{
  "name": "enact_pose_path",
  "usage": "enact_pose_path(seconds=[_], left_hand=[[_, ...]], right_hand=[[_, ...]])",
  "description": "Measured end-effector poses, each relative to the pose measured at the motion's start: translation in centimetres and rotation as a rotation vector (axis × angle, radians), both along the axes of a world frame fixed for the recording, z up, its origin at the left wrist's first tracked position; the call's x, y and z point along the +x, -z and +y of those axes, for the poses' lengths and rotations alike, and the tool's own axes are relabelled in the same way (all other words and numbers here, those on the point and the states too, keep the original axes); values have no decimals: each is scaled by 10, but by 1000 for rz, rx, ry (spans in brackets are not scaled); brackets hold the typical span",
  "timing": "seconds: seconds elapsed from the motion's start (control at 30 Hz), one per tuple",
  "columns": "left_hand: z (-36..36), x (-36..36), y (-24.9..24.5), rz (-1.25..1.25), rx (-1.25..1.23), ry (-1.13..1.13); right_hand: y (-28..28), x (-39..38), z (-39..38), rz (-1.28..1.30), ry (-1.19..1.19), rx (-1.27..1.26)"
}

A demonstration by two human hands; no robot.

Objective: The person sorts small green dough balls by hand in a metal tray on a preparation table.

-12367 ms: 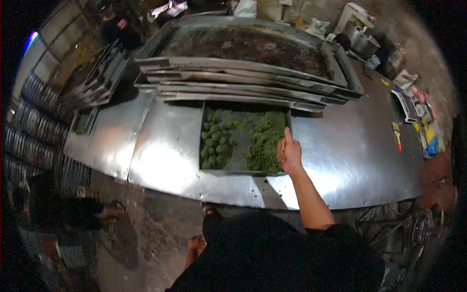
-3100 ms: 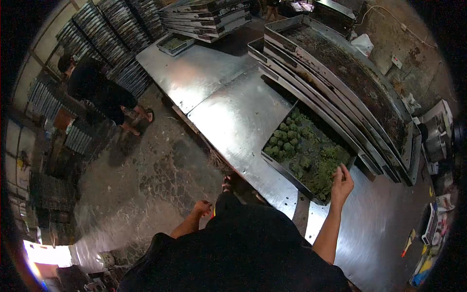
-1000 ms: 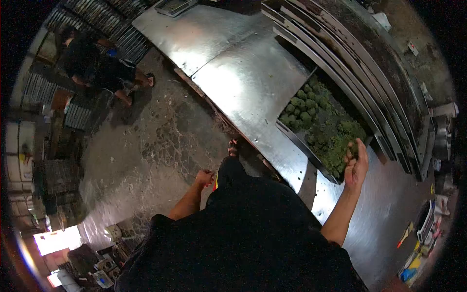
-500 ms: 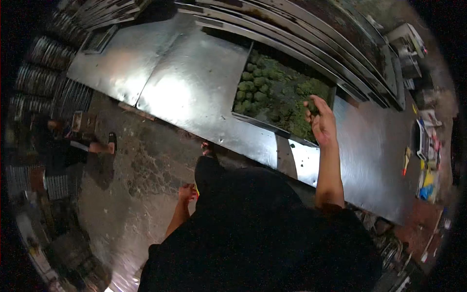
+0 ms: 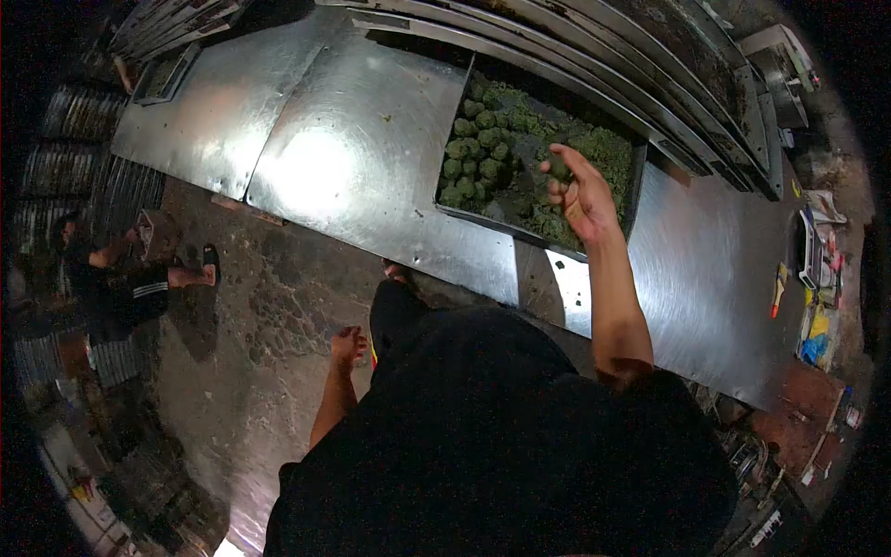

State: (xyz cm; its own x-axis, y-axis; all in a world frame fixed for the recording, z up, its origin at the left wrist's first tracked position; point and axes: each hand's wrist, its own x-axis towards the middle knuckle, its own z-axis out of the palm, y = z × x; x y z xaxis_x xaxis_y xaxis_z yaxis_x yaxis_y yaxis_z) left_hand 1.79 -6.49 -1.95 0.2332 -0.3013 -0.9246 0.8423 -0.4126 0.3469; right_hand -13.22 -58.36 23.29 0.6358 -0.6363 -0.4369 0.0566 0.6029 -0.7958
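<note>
My right hand point(image 5: 587, 197) is closed around a green ball point(image 5: 560, 168), held over a shallow metal tray point(image 5: 492, 226). Inside that tray, several rough green balls point(image 5: 478, 153) are clustered at the left, and loose green crumbly mixture point(image 5: 599, 148) covers much of the rest. My left hand point(image 5: 349, 344) hangs low beside my body, away from the table. Its fingers are loosely bent and apart, with nothing seen in them.
The tray sits on a shiny metal table point(image 5: 371, 158). Long metal trays point(image 5: 594, 56) are stacked along the back. A brush point(image 5: 778, 288) lies at the right. On the left, a person point(image 5: 111, 278) sits low near a box point(image 5: 158, 234), by stacked racks point(image 5: 79, 162).
My right hand has shifted left over the tray, towards the clustered balls, with the green ball still in it. My left hand has risen slightly. The view has shifted a little.
</note>
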Motion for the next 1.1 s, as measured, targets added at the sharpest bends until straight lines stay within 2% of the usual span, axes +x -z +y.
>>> enact_pose_path(seconds=[0.03,0.07,0.13,0.2,0.23,0.27,0.3,0.33,0.37,0.4,0.43,0.47,0.53,0.6,0.67,0.7,0.73,0.77,0.8,0.83,0.87,0.9,0.93,0.97,1.0,1.03,1.1], left_hand=[[-20,-5,-25,-282,306,116],[-13,-2,-16,-285,308,120],[17,3,19,-10,155,116],[19,-2,19,29,143,109],[19,-6,19,76,132,96],[18,-11,25,6,249,134],[11,-18,16,6,254,142],[2,-26,-1,-140,270,170],[-3,-32,-12,-282,283,202],[0,-32,-8,-274,287,219],[8,-29,2,-207,217,116],[17,-28,11,-140,148,8],[6,-31,-6,-153,197,23],[6,-44,-3,-169,240,28],[26,-59,19,-492,149,372],[14,-65,10,-158,297,71],[3,-67,1,-174,318,346],[1,-65,-8,-204,350,607],[27,-68,36,-266,167,545],[40,-89,65,-216,156,97],[45,-82,78,-44,137,173],[35,-63,82,137,122,262],[7,-71,2,-125,117,41],[1,-69,1,-247,147,142],[-1,-71,7,-364,180,240],[-14,-64,5,-386,163,231],[-33,-53,-7,-359,139,167]], right_hand=[[-1,7,-4,-3,4,3],[-6,16,-6,-1,73,89],[1,28,-22,-3,148,177],[25,40,-50,-217,-277,217],[20,57,-48,-10,-138,-24],[15,79,-41,201,6,-261],[18,93,-43,316,13,-468],[22,106,-49,436,22,-673],[39,116,-56,453,-58,-883],[49,119,-56,459,-73,-1093],[49,117,-53,458,-92,-1305],[45,105,-56,466,-91,-1296],[8,66,-58,506,-252,-1274],[16,30,-63,653,-739,-1113],[43,-2,-43,558,-933,-1434],[44,-12,-29,512,-965,-1535],[55,-18,-27,422,-1024,-1608],[60,-23,-29,397,-1035,-1666],[54,-27,-30,367,-1024,-1684],[43,-33,-28,466,-1033,-1610],[62,-42,-33,496,-976,-1677],[53,-46,-28,569,-937,-1680],[64,-54,-27,536,-858,-1699],[64,-58,-28,644,-989,-1651],[63,-60,-25,637,-910,-1584],[70,-60,-28,554,-833,-1656],[74,-63,-31,407,-458,-1553]])
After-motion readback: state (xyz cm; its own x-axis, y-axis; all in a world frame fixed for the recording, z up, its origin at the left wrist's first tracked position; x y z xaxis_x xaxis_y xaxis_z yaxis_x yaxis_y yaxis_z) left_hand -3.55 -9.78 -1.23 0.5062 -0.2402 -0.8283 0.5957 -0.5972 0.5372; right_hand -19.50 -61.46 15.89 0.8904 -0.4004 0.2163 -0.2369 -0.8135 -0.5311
